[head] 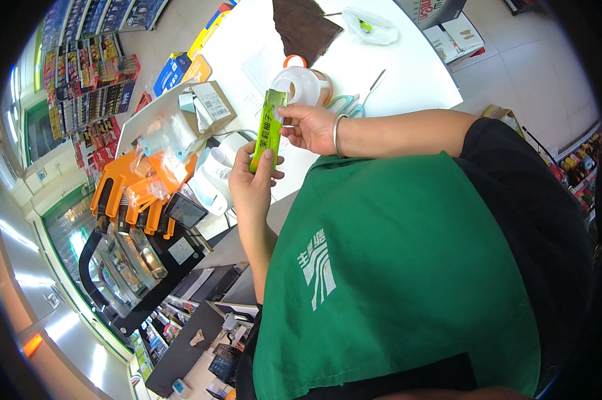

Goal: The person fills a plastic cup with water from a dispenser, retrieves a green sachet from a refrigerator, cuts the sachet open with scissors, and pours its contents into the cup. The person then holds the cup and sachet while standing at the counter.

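Note:
My left hand [253, 175] grips the lower part of a slim green sachet [267, 132], held upright over the white table [406, 65]. The sachet bears writing, and its top end looks silvery and torn. Fingertips of my right hand [308, 125] pinch the sachet's edge near that end; a metal bangle circles the wrist. Just beyond the sachet is a translucent plastic jug [303, 86] with its wide mouth uncovered. An orange ring-shaped lid [295, 61] lies against its far side. Scissors with teal handles [353, 104] rest to the right of the jug, blades partly spread.
A brown cloth [306, 30] and a clear plastic bag [370, 26] with a green scrap inside lie farther back. At left stand a cardboard box [213, 107], a white handheld scanner [208, 185], an orange cup rack [125, 180] and a glass-sided food warmer [130, 270].

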The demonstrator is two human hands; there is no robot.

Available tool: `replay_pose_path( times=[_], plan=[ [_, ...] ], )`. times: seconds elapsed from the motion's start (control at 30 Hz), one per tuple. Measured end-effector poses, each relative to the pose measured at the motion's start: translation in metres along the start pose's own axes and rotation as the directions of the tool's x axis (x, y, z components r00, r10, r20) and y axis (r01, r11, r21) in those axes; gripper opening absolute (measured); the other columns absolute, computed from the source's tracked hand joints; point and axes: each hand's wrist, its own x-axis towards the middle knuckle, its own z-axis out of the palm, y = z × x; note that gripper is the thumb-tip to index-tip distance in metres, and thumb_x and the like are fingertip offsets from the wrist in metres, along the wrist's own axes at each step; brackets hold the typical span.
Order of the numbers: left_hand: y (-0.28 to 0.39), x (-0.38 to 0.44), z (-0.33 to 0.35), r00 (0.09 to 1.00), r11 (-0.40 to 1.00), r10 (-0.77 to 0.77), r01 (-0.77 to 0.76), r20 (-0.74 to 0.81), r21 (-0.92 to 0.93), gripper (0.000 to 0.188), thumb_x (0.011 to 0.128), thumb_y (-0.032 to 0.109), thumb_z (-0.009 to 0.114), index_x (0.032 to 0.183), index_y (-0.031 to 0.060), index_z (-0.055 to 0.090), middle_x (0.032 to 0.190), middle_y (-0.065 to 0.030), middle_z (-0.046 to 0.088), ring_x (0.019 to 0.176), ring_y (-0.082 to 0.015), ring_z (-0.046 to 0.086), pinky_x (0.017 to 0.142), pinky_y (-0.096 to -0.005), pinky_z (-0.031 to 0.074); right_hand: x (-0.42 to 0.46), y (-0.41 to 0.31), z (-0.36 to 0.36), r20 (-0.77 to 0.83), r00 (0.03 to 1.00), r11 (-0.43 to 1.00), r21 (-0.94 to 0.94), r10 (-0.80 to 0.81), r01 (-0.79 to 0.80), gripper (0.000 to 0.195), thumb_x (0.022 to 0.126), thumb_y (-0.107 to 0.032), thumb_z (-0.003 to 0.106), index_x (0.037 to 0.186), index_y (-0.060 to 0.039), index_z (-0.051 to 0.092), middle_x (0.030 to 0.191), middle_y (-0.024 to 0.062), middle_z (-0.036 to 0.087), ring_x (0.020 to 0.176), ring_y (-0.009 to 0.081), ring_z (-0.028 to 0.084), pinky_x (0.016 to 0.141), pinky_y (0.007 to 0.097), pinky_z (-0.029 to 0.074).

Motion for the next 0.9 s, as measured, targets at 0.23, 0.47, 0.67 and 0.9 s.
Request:
replay_pose_path(
  times=[0.23, 0.47, 0.67, 0.9],
  plan=[
    [-0.005, 0.001, 0.009, 0.99, 0.996, 0.086, -0.085, -0.109, 0.021, 0.027, 0.093, 0.014, 0.057, 0.115, -0.0013, 0.057, 0.076, -0.0081, 0.067, 0.051, -0.0065, 0.052, 0.045, -0.0204, 0.042, -0.006, 0.006, -0.003, 0.101, 0.99, 0.995, 0.008, 0.099, -0.1, 0.024, 0.09, -0.027, 0.064, 0.105, -0.0095, 0.057, 0.09, -0.0026, 0.06, 0.074, 0.0066, 0.058, 0.058, 0.0189, 0.05],
    [0.002, 0.003, 0.015, 0.986, 0.988, 0.127, -0.117, -0.105, 0.102, 0.036, 0.093, 0.009, 0.054, 0.128, 0.0003, 0.053, 0.078, -0.0036, 0.062, 0.052, -0.0045, 0.048, 0.044, -0.0191, 0.038, -0.013, 0.019, 0.002, 0.233, 0.962, 0.984, -0.139, 0.14, -0.11, 0.018, 0.091, -0.023, 0.063, 0.104, -0.0113, 0.057, 0.088, -0.0029, 0.06, 0.077, 0.0059, 0.058, 0.061, 0.0201, 0.051],
    [0.004, 0.001, 0.019, 0.98, 0.971, 0.166, -0.143, -0.112, 0.19, 0.038, 0.091, 0.009, 0.053, 0.128, -0.0012, 0.052, 0.069, -0.0082, 0.064, 0.051, -0.0078, 0.053, 0.046, -0.0243, 0.043, -0.011, 0.018, 0.002, 0.142, 0.985, 0.992, -0.091, 0.095, -0.082, 0.014, 0.092, -0.022, 0.061, 0.101, -0.0113, 0.057, 0.082, -0.0035, 0.058, 0.073, 0.006, 0.058, 0.063, 0.0209, 0.052],
    [0.005, -0.001, 0.022, 0.977, 0.952, 0.183, -0.147, -0.111, 0.269, 0.038, 0.092, 0.008, 0.052, 0.13, 0.0025, 0.053, 0.073, -0.0065, 0.064, 0.052, -0.0059, 0.05, 0.046, -0.0215, 0.04, -0.003, 0.009, 0.0, 0.044, 0.998, 0.999, -0.031, 0.041, -0.039, 0.016, 0.092, -0.022, 0.06, 0.099, -0.0084, 0.057, 0.079, -0.0024, 0.056, 0.066, 0.0061, 0.056, 0.055, 0.02, 0.049]
  ],
)
